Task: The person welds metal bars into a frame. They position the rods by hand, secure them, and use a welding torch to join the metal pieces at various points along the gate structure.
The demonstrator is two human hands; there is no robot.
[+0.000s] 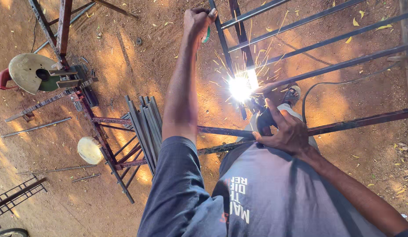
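Welding on a steel bar frame

The frame bar [221,35] is gripped overhead by the clenched left hand [197,19]; the electrode holder [263,118] is grasped by the right hand [285,131], sparks [240,87] just beyond, up-left.

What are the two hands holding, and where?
Right hand grips a dark welding holder by its handle. Left hand grips the top of a metal frame bar.
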